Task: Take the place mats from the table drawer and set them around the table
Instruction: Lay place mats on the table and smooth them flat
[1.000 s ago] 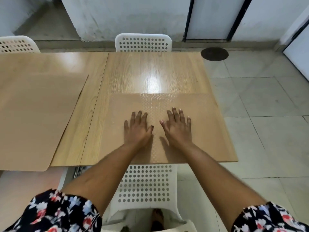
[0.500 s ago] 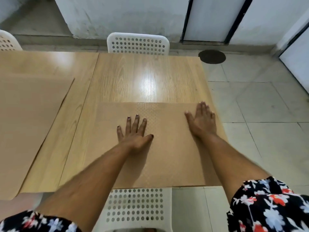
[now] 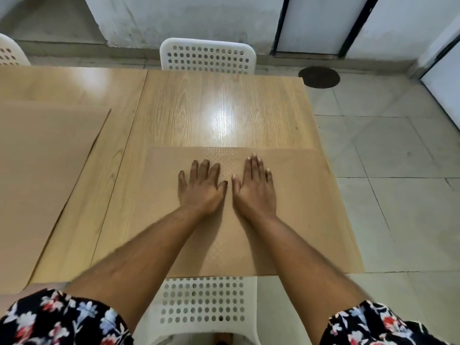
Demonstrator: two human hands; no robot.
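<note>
1. Both palms flat, fingers spread, gripping nothing: left hand, right hand side by side mid place mat.
2. Mat on worktop near edge, by the chair.
3. Best smoothed outward, edges squared to the worktop.

Overhead glare on table; wide-angle bowing

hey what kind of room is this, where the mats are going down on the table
Probably a plain dining area, in a home or small canteen. A long wooden table has white perforated plastic chairs tucked in on both sides, above a pale tiled floor and bare whitewashed walls.
</note>
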